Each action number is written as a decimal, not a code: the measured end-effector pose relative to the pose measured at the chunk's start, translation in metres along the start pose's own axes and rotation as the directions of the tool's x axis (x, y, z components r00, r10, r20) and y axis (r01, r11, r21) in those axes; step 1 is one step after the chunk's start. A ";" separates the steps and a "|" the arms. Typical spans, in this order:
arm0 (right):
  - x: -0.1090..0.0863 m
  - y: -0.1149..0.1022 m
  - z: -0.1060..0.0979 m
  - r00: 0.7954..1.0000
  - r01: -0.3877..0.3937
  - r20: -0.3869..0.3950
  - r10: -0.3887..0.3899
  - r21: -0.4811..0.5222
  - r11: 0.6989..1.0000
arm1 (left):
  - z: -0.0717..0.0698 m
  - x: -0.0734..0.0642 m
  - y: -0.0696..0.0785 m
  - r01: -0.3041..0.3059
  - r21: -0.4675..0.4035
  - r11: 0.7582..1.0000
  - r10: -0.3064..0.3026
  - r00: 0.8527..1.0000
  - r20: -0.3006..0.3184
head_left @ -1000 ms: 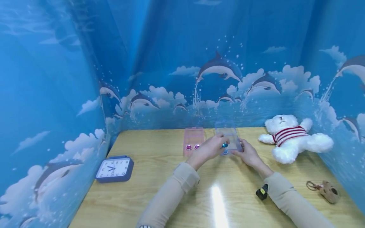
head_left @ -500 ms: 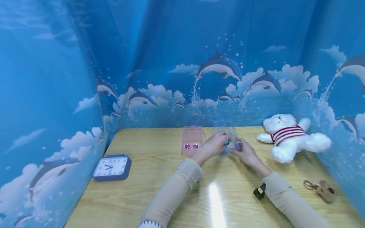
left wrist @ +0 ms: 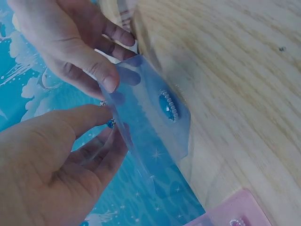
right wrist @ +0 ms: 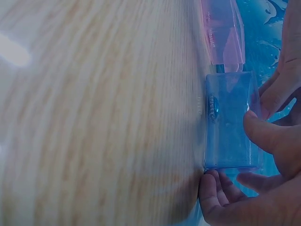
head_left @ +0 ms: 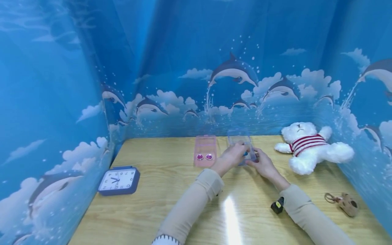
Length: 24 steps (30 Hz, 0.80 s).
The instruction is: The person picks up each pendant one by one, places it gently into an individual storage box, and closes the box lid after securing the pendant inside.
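A clear blue plastic box (head_left: 251,154) stands at the back of the table with its lid up. My right hand (head_left: 262,165) grips its near right corner, thumb on the rim and fingers at the end wall in the right wrist view. My left hand (head_left: 230,157) is over the box opening. Its thumb and fingers pinch a blue gem piece (left wrist: 111,123), mostly hidden by the fingers and the box wall. Another blue gem piece (left wrist: 168,107), edged with small clear stones, lies inside the box, seen through the wall.
Left of the blue box lies an open pink box (head_left: 206,143) with two pink gem pieces (head_left: 209,157). A white teddy bear (head_left: 309,144) lies at the right, with a brown keychain (head_left: 347,205) nearer. A blue clock (head_left: 119,181) sits left. A dolphin-print curtain (head_left: 196,85) surrounds the table.
My left hand has moved slightly right and lower into the blue box with the gem piece, which is now more hidden. The right hand keeps its grip on the box. The view has shifted slightly.
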State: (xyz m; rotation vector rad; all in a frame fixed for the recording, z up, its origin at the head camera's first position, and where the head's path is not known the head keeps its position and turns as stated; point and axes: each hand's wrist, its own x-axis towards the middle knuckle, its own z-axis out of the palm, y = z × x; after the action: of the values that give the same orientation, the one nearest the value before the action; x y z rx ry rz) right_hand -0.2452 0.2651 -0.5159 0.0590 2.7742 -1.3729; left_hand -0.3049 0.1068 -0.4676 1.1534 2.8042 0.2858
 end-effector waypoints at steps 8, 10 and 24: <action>0.000 0.000 0.000 1.000 0.003 -0.007 -0.003 0.008 1.000 | 0.007 0.006 0.000 0.027 0.019 0.999 -0.026 0.999 -0.033; 0.000 0.000 0.000 1.000 0.004 -0.011 -0.004 0.011 1.000 | 0.009 0.008 -0.001 0.029 0.033 0.999 -0.027 0.999 -0.038; 0.000 0.002 0.002 0.999 0.015 -0.035 -0.014 0.017 1.000 | 0.017 0.013 -0.003 0.043 0.009 0.999 -0.043 0.998 -0.045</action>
State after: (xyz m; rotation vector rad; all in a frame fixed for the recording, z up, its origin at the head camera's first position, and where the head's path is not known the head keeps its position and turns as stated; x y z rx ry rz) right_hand -0.2450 0.2648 -0.5181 0.0642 2.7973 -1.4127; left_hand -0.3135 0.1161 -0.4850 1.1008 2.8680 0.2984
